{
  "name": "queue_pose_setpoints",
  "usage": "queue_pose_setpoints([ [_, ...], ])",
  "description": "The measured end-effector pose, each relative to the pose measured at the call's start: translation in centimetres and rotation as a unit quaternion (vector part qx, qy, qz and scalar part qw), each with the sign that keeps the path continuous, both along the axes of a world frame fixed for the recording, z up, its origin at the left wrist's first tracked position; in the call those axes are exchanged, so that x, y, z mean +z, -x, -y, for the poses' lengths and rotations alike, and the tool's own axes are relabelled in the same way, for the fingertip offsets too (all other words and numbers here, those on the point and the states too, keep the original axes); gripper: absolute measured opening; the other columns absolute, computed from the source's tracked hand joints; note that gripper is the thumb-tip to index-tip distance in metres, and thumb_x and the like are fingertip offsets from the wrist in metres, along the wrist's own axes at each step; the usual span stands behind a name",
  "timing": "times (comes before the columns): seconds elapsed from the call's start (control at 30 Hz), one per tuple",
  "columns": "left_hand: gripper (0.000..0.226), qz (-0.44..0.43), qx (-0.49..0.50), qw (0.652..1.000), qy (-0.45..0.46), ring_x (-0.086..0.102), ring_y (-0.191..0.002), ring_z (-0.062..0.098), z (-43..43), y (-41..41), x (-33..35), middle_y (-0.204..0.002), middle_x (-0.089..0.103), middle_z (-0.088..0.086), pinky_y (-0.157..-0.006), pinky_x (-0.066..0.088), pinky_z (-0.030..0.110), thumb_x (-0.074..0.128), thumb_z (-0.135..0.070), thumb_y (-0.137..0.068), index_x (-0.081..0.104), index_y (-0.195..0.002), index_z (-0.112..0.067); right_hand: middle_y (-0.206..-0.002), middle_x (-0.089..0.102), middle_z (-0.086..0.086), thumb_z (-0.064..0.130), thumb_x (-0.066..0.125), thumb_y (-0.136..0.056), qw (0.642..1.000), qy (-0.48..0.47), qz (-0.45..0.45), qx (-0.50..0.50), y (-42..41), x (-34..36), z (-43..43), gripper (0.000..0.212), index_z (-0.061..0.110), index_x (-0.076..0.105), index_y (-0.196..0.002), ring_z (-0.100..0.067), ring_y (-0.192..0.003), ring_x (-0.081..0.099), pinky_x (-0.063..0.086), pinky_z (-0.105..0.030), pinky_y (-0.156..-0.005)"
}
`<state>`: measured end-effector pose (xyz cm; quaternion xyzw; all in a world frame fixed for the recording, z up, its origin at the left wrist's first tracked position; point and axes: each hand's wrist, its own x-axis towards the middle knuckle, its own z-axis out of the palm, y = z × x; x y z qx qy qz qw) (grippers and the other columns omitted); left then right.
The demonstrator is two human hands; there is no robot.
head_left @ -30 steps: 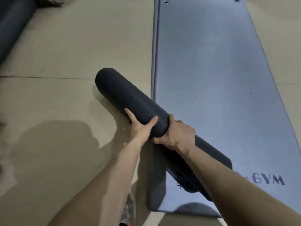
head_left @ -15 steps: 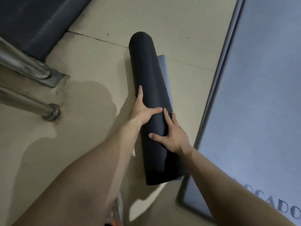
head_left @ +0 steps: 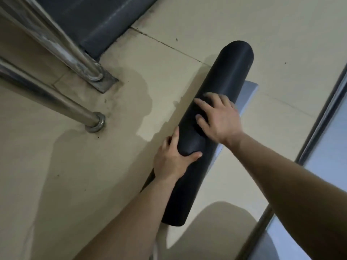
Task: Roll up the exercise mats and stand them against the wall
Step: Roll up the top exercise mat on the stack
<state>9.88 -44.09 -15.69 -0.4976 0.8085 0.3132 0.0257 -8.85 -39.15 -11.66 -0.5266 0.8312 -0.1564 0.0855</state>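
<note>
A dark rolled mat (head_left: pixel 225 76) is being held over the beige floor (head_left: pixel 56 184), its long axis running from lower centre to upper right. It is being gripped at mid-length by the left hand (head_left: pixel 172 162), thumb wrapped over. Just above, the right hand (head_left: pixel 219 119) is being pressed flat, fingers spread. A grey flap (head_left: pixel 247 91) is being left loose on the right. Whether the roll is touching the floor cannot be told, and no wall can be made out for certain.

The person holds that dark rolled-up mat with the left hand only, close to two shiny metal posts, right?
Not quite: the head view shows both hands on the rolled mat. The left hand grips its side and the right hand lies on top. It is close to the metal posts, as you say.
</note>
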Motion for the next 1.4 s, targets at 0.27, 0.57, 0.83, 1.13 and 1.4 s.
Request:
queue_pose_setpoints([
  [0.27,0.110,0.122,0.116,0.977,0.130,0.053,-0.131,0.033,-4.3,-0.5,0.5,-0.149,0.052,0.010,-0.112,0.038,0.054,0.030,-0.098,-0.076,0.036,-0.153,-0.019,-0.165,0.036,-0.001,0.068,0.017,-0.093,0.960,-0.179,-0.095,0.196,0.4,-2.3,5.3,0.075,0.034,0.044,-0.154,-0.029,-0.154,0.027,0.004,-0.056,-0.126],
  [0.57,0.109,0.163,0.131,0.969,0.130,0.052,-0.134,0.035,-3.7,0.0,-2.5,-0.147,0.053,0.017,-0.108,0.042,0.051,0.035,-0.093,-0.081,0.041,-0.152,-0.010,-0.163,0.040,-0.008,0.066,0.031,-0.090,0.956,-0.145,-0.093,0.237,0.2,-5.7,6.2,0.076,0.025,0.048,-0.152,-0.036,-0.150,0.034,0.002,-0.057,-0.122],
  [0.83,0.100,0.187,0.129,0.969,0.098,0.054,-0.124,0.037,-2.1,-0.3,-3.6,-0.140,0.054,0.017,-0.102,0.043,0.052,0.031,-0.087,-0.085,0.041,-0.150,-0.012,-0.170,0.023,-0.009,0.062,0.028,-0.094,0.955,-0.140,-0.094,0.244,3.0,-3.7,8.3,0.075,0.026,0.035,-0.160,-0.032,-0.157,0.020,-0.005,-0.058,-0.124],
  [1.13,0.089,0.228,0.096,0.968,0.036,0.041,-0.143,0.037,2.3,4.5,-0.2,-0.158,0.041,0.013,-0.119,0.022,0.062,0.004,-0.075,-0.091,0.024,-0.157,-0.020,-0.173,0.012,-0.005,0.057,0.018,-0.102,0.947,-0.200,-0.108,0.227,10.6,-4.7,14.7,0.068,0.030,0.017,-0.164,-0.031,-0.158,0.010,-0.005,-0.057,-0.124],
  [1.4,0.076,0.256,0.133,0.954,0.081,0.039,-0.137,0.050,-0.5,11.1,-2.5,-0.155,0.037,0.027,-0.110,0.029,0.067,0.027,-0.059,-0.101,0.027,-0.159,-0.010,-0.170,0.024,-0.007,0.060,0.019,-0.098,0.938,-0.184,-0.124,0.267,16.0,-3.2,13.4,0.072,0.026,0.033,-0.160,-0.029,-0.157,0.019,-0.004,-0.052,-0.125],
])
